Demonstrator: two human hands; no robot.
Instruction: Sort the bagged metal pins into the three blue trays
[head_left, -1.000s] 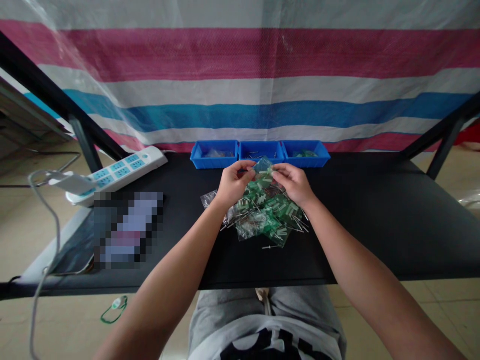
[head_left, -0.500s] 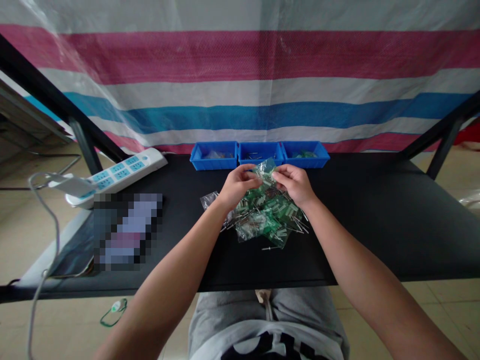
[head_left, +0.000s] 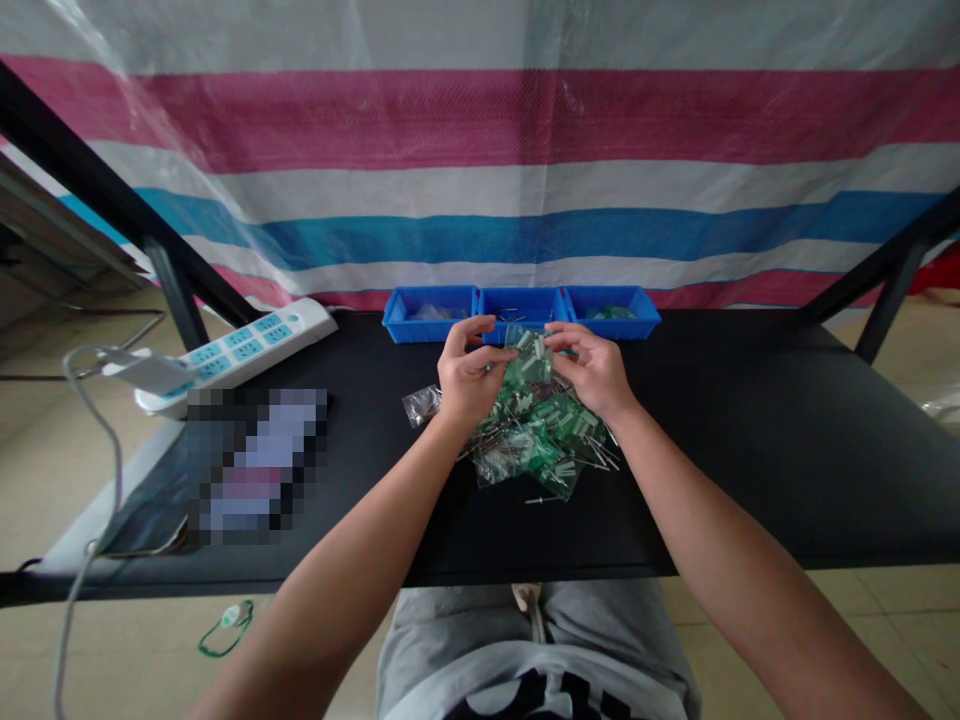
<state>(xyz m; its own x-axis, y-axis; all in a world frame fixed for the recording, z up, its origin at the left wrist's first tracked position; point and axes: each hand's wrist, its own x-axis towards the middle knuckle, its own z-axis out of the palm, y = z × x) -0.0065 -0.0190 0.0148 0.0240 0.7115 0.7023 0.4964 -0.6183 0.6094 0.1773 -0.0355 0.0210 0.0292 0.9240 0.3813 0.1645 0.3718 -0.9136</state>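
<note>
A small green-tinted clear plastic bag [head_left: 529, 356] with several pale short pieces inside is held up between my hands, above the pile. My left hand [head_left: 471, 372] has its thumb on the bag's left edge; its index finger stands away from the thumb. My right hand [head_left: 592, 368] pinches the bag's right side between thumb and fingers. Below lies a loose pile of similar green bags [head_left: 564, 425], mixed with thin metal pins [head_left: 600, 453] that look like blind rivets. A clear bag [head_left: 421, 405] lies at the pile's left edge, and one single pin [head_left: 544, 499] lies in front.
Three blue bins stand in a row behind the pile: a left bin [head_left: 429, 325], a middle bin [head_left: 523, 300] and a right bin [head_left: 613, 326], each with small items. A white power strip [head_left: 251, 345] and a blurred-out flat object [head_left: 262, 460] lie left on the black table [head_left: 757, 430].
My left hand has turned more upright and its index finger has lifted from the bag. The bag now spreads flatter, with its pale pieces showing more clearly. My right hand stays in about the same place.
</note>
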